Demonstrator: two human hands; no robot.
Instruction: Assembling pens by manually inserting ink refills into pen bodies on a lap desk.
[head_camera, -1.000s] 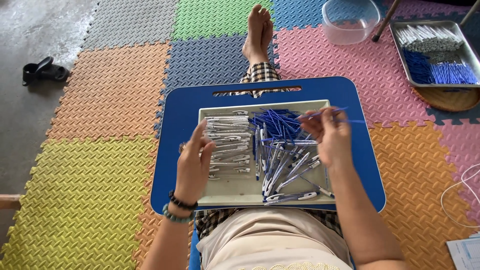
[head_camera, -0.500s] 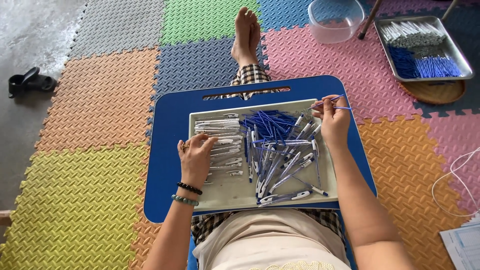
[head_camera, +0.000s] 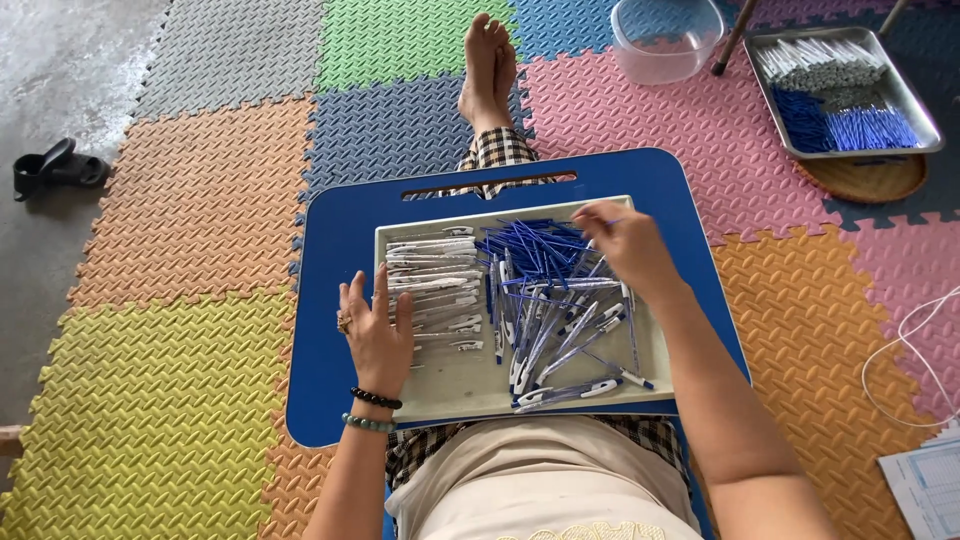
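Two hands work in the tray (head_camera: 440, 385): left hand (head_camera: 378, 335) lies flat with fingers wide at 9 o'clock, steadying the white pen cases (head_camera: 432, 275), while right hand (head_camera: 625, 245) pinches a blue refill (head_camera: 535, 245) at 1 o'clock.

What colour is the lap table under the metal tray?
Blue lap table, clearest in the head view.

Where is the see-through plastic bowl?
In the head view, the clear plastic bowl sits on the foam floor mat at the top, right of the bare feet and left of the second metal tray.
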